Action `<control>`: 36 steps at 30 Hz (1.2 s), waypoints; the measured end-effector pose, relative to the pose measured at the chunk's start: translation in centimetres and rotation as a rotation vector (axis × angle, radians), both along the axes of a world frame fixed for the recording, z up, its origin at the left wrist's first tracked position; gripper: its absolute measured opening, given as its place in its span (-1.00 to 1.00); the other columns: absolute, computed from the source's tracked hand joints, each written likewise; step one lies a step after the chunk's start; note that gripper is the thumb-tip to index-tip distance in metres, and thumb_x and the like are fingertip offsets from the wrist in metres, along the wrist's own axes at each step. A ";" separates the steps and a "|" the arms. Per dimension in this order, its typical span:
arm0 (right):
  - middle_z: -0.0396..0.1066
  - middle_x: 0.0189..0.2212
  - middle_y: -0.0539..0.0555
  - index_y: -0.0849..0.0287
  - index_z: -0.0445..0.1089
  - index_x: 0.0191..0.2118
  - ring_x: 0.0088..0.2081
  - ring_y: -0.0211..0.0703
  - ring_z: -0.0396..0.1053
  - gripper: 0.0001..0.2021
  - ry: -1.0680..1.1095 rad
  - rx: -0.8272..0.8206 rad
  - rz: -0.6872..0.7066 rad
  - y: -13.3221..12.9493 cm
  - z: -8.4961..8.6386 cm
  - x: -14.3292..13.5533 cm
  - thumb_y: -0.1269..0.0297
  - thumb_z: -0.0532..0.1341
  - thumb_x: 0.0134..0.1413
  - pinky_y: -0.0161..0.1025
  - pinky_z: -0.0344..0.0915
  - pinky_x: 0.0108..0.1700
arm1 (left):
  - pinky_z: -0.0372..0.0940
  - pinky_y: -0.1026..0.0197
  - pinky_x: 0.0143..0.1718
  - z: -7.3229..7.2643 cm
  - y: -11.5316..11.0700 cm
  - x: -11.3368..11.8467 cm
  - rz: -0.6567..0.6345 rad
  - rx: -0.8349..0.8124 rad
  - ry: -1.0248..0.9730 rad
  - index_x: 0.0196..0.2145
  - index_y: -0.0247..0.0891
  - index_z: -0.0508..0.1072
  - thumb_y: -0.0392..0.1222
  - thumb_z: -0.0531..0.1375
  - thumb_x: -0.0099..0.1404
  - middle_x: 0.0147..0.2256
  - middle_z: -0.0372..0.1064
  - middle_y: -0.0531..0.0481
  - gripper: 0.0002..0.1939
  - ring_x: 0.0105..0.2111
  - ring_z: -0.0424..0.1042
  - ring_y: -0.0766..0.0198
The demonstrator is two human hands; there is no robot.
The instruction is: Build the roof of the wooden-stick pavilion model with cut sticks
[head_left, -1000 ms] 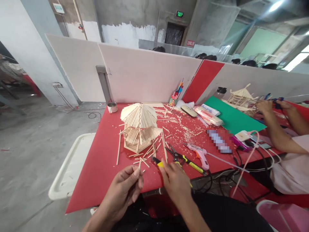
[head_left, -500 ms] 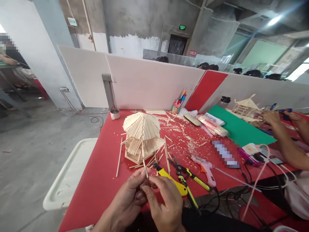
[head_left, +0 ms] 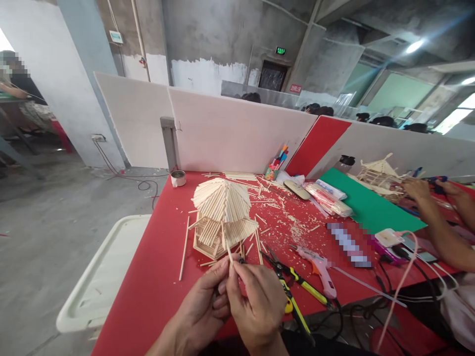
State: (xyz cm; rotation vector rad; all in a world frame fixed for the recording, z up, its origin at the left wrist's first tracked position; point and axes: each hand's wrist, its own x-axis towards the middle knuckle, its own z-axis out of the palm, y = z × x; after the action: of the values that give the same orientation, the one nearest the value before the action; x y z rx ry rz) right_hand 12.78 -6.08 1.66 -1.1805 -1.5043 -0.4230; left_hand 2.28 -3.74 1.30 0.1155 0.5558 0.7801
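Note:
A small pavilion model (head_left: 222, 212) made of pale wooden sticks, with a layered pointed roof, stands on the red table. In front of it, my left hand (head_left: 206, 296) and my right hand (head_left: 256, 301) meet, fingertips pinched on the near end of a thin stick (head_left: 230, 254). The stick points up toward the model's lower roof; whether it touches is unclear. My right hand partly covers a yellow-handled tool (head_left: 288, 305). Black-and-yellow pliers (head_left: 297, 282) lie to the right, beside a pink glue gun (head_left: 317, 267).
Loose sticks (head_left: 184, 247) and shavings lie around the model. A round tin (head_left: 178, 178), a pen cup (head_left: 271, 172) and a green sheet (head_left: 374, 207) are farther back. At right, another person's arms (head_left: 441, 222) work beside a second stick model (head_left: 382, 173). Cables hang at the right edge.
My right hand has closed in, its fingertips now pinching the stick beside my left hand and covering more of the yellow-handled tool. The view has shifted slightly.

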 end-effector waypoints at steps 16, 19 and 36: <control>0.42 -0.52 -0.01 0.18 0.43 -0.33 -0.45 -0.25 0.35 -0.90 -0.235 -0.108 -0.071 2.4 2.1 0.2 0.46 0.17 0.11 -0.23 0.18 -0.33 | -0.25 0.46 -0.79 -0.3 2.6 0.0 0.012 -0.023 0.135 -0.61 -0.30 0.28 -0.08 0.32 0.08 -0.75 0.03 0.22 -0.66 -0.79 -0.14 0.57; 0.41 -0.53 -0.02 0.17 0.42 -0.35 -0.46 -0.26 0.35 -0.90 -0.237 -0.115 -0.081 2.6 2.4 0.2 0.46 0.17 0.11 -0.24 0.17 -0.34 | -0.21 0.41 -0.75 -0.7 1.5 -0.2 0.175 0.172 0.368 -0.64 -0.28 0.31 0.01 0.29 0.10 -0.77 -0.04 0.22 -0.63 -0.76 -0.16 0.52; 0.43 -0.50 0.01 0.17 0.44 -0.32 -0.43 -0.23 0.36 -0.90 -0.243 -0.140 -0.085 2.6 2.4 0.2 0.44 0.18 0.11 -0.24 0.20 -0.32 | -0.08 0.34 -0.62 2.9 3.4 -2.8 0.149 1.085 1.070 0.05 -0.30 0.47 -0.42 0.11 0.03 -0.69 -0.08 0.25 -0.42 -0.65 -0.09 0.40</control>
State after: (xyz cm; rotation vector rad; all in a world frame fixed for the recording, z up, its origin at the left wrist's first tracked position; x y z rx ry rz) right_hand 12.98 -3.51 4.06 -1.3446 -1.7192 -0.5412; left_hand -0.49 -0.30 4.22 1.5741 1.0876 1.0706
